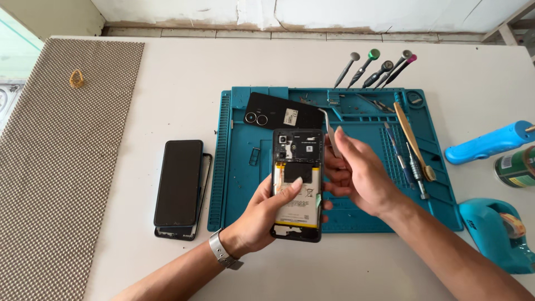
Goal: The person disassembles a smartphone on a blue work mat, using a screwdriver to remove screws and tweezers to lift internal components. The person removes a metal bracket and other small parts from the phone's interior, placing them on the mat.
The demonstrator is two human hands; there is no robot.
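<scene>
My left hand (266, 214) holds an opened smartphone (297, 184) upright over the blue repair mat (356, 217), thumb resting on its exposed battery. The back cover is off, showing the circuit board and camera at the top. My right hand (359, 170) is next to the phone's right edge and grips metal tweezers (331, 129), whose curved tip points up and to the left, above the phone's top corner. The removed black back cover (281, 113) lies on the mat behind the phone.
Two stacked black phones (179, 187) lie left of the mat. Several screwdrivers (376, 68) lie beyond the mat, more tools (411, 150) on its right side. A blue tool (490, 143), a can (515, 167) and a tape dispenser (499, 231) sit at right. A mesh mat (61, 156) covers the left.
</scene>
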